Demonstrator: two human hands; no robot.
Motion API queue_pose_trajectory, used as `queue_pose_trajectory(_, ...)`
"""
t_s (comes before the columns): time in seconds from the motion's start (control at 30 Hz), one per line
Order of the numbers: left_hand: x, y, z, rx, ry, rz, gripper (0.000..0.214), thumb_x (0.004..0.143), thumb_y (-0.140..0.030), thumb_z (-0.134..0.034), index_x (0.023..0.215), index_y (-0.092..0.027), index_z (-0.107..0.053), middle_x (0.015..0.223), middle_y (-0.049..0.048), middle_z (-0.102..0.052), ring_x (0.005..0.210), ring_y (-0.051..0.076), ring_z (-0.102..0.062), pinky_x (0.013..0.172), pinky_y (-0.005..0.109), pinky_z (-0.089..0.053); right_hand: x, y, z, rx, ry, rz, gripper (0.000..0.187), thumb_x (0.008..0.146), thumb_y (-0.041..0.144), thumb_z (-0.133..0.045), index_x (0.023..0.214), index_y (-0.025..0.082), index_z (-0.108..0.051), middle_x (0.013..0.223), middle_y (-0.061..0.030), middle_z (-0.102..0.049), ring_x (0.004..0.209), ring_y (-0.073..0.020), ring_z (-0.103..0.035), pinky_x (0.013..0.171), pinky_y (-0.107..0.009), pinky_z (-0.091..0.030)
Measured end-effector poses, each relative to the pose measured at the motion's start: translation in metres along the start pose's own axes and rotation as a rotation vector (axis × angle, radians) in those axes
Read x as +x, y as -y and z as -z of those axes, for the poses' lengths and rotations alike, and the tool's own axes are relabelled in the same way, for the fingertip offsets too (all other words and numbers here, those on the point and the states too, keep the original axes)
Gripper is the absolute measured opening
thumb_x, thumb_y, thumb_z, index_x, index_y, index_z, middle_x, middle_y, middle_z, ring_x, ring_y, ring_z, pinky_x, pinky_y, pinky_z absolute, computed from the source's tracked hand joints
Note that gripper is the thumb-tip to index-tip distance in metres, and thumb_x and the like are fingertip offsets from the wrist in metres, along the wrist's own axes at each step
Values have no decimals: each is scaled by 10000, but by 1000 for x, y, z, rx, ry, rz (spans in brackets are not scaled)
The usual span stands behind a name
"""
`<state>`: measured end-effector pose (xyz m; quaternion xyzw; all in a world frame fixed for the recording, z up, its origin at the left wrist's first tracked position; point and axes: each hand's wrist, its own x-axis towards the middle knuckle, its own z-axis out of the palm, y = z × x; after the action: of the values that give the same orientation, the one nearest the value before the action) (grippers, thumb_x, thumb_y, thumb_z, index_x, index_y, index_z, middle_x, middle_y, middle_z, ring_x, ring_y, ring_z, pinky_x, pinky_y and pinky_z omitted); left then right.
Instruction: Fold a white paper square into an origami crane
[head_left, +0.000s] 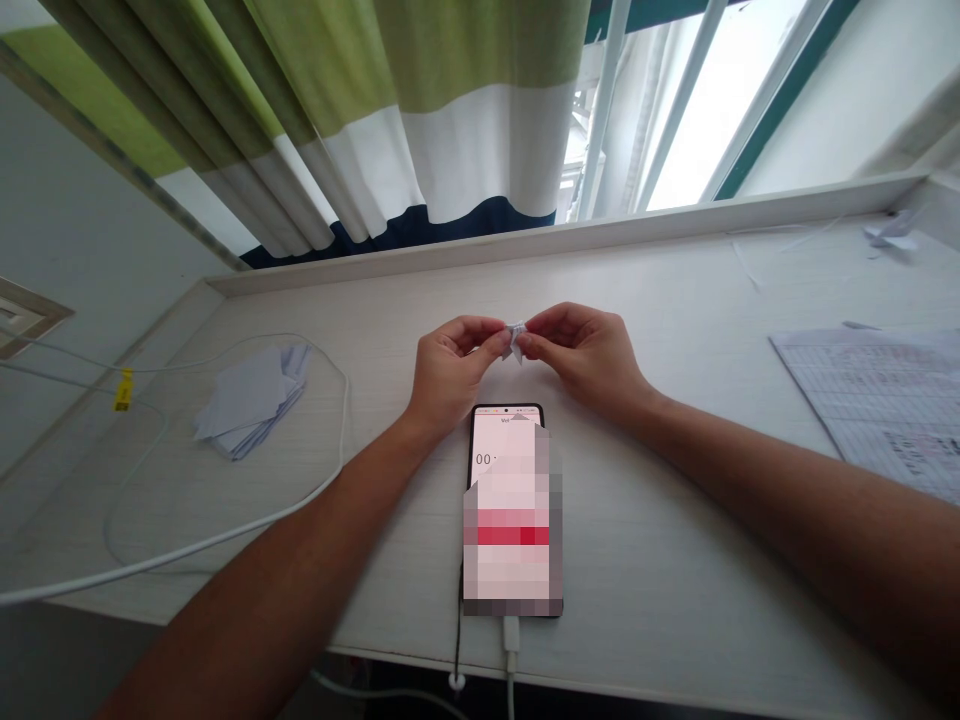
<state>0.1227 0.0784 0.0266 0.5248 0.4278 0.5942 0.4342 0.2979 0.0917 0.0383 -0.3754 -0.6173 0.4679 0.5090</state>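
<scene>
A small piece of folded white paper is pinched between both hands above the middle of the desk. My left hand grips its left side between thumb and fingertips. On its right side, my right hand holds it with thumb and forefinger. Two pointed flaps of the paper hang down between the fingertips; its finer folds are too small to make out. Just below the hands lies a phone, face up with its screen lit and partly blurred out.
A stack of loose white paper pieces lies left, with a white cable looping around it. Printed sheets lie right; a crumpled paper scrap sits at the far right. A charging cable runs from the phone over the desk's front edge.
</scene>
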Motion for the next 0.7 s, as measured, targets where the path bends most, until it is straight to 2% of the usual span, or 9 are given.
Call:
queue_pose_trajectory(0.17, 1, 0, 0, -11, 40, 66, 234, 734, -337, -888, 857, -170, -779, 874, 47, -774, 832, 150, -703, 840, 303, -558, -1, 3, 1, -104, -16, 30, 197, 826, 376, -812, 867, 184, -795, 850, -65, -798, 815, -228, -743, 804, -387, -602)
queue_pose_trajectory(0.37, 0, -3, -3, -93, 54, 102, 244, 706, -338, -913, 817, -164, -784, 1025, 72, -778, 931, 161, -705, 905, 308, -540, 0, 2, 1, -62, 21, 21, 376, 753, 505, -862, 917, 176, -787, 910, -82, -805, 833, -233, -743, 801, -382, -610)
queue_pose_trajectory(0.53, -2, -7, -4, -81, 62, 101, 251, 719, -356, -904, 831, -161, -794, 886, 56, -780, 829, 154, -698, 866, 310, -543, 1, 3, 3, 15, 64, 2, 399, 751, 530, -860, 889, 166, -770, 837, -72, -786, 779, -209, -725, 794, -375, -605)
queue_pose_trajectory(0.7, -1, -6, -3, -113, 6, 78, 262, 678, -321, -932, 820, -168, -775, 826, 32, -762, 798, 145, -696, 819, 298, -555, 2, 3, 5, 35, 48, -4, 341, 762, 478, -866, 905, 181, -782, 886, -67, -794, 817, -205, -721, 827, -377, -597)
